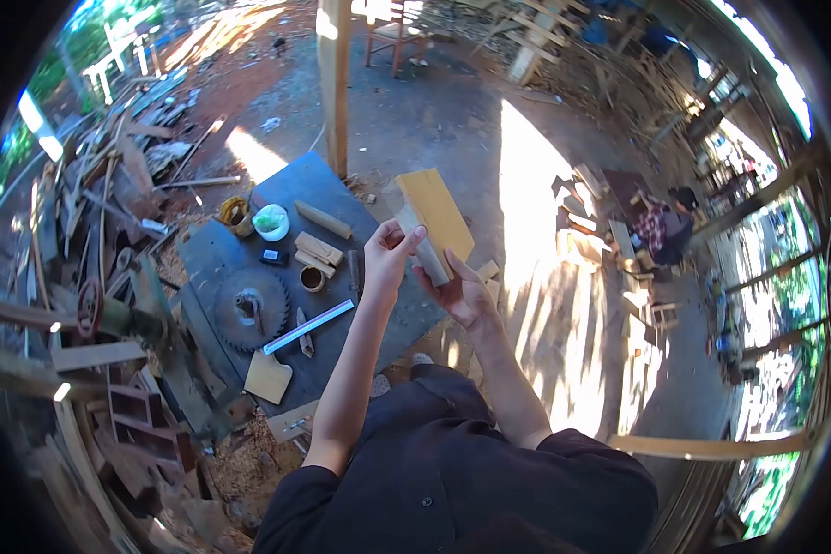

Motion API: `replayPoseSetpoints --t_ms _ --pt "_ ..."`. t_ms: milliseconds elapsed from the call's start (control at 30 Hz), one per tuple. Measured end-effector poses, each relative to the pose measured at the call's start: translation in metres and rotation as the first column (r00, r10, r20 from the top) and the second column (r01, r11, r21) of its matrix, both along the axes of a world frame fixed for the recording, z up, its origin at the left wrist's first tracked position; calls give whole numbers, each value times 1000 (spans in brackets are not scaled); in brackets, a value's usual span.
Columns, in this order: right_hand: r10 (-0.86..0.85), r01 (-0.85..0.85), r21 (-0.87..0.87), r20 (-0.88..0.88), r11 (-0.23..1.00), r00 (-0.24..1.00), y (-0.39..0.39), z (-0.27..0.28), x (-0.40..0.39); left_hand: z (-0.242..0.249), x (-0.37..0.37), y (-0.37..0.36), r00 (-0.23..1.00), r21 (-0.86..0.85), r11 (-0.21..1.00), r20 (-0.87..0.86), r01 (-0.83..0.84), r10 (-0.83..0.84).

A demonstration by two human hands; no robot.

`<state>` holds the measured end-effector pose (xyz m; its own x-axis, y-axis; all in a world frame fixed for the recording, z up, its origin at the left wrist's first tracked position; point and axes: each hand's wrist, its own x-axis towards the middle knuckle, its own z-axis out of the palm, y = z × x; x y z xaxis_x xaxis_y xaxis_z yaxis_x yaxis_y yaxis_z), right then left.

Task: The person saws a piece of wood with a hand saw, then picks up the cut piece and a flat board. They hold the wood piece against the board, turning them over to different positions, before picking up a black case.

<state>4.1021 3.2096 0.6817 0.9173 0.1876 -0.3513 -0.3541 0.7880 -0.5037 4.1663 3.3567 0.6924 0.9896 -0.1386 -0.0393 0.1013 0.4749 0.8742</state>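
Both hands hold up a wooden block (441, 218) above the right side of a dark work table (392, 319). Its broad face is yellowish, and the long edge towards me looks greyer. My left hand (390, 256) is closed on that edge, thumb and fingers near its middle. At the lower end, my right hand (462, 294) grips the block from beneath, partly hidden by it. On the table to the left lie a white ruler (308, 327), a round toothed saw blade (250, 309) and a small brown ring-shaped container (312, 279).
A white tub (270, 222), a yellow tape roll (236, 215) and wood offcuts (318, 248) sit on the table. A wooden post (335, 102) rises behind it. Scrap wood (111, 198) is heaped at left. Another person (660, 226) works at far right.
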Motion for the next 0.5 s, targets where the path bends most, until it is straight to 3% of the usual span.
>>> replayPoseSetpoints --t_ms 300,500 --pt "-259 259 7 54 966 964 -11 18 -25 11 5 -33 985 39 986 64 161 -163" --pt "-288 290 -11 86 957 954 -20 23 -36 10 6 -48 968 -11 974 111 227 -225"
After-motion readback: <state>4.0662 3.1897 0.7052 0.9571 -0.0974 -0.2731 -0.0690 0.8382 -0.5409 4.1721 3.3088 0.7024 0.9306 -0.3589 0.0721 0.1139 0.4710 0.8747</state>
